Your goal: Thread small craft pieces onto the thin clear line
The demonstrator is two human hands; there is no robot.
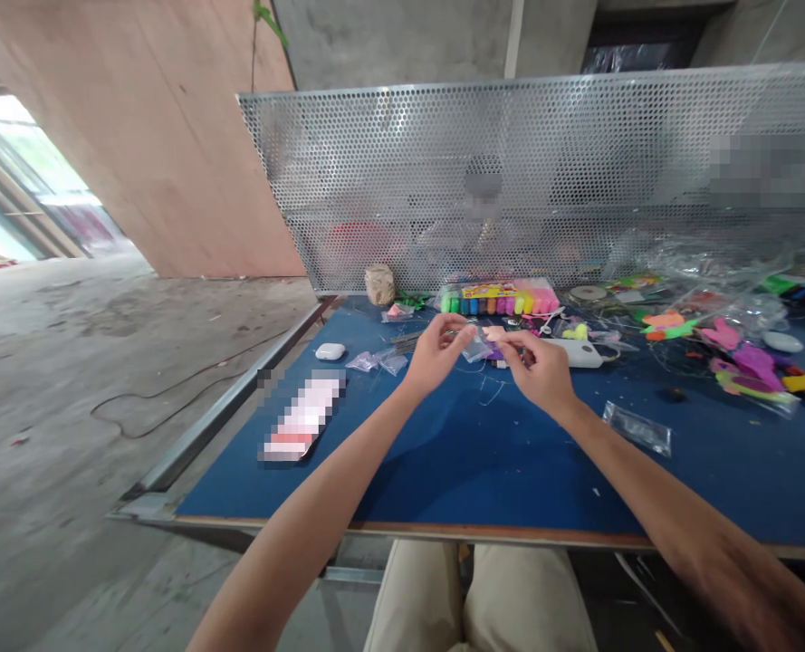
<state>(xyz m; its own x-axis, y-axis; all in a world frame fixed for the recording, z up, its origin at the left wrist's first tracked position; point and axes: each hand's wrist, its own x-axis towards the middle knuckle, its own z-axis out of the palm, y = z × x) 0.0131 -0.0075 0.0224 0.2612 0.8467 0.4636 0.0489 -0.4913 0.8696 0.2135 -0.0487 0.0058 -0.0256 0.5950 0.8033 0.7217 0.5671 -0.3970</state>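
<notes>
A: Where is the small clear bag [475, 348], and who has it?

B: Between the two hands, over the far middle of the worktop [436, 471]. The left hand [441, 349] looks to have a narrow grip on it, thumb against fingers

A: And the right hand [541, 368]?

B: Its fingertips are drawn close together beside a pale pink piece [494, 334], just right of the bag. Whether that grip has the piece, or only the bag's edge, I cannot tell

A: What worries you?

B: Thin film, for one. If the left hand held only a sliver of it, a tug from the right could pull the bag free or stretch it

A: And the pink piece?

B: If it is soft, which I would guess, a hard pinch could dent it. If dropped, it could land in the clutter near the white power strip [575, 353], just right of the hands, and be hard to pick out

A: Anything else within reach?

B: More small bags [377, 361] lie to the left, and a flat clear packet [638, 428] lies nearer, to the right. That one sits close to the right forearm, so a low sweep might drag it along the worktop
</notes>
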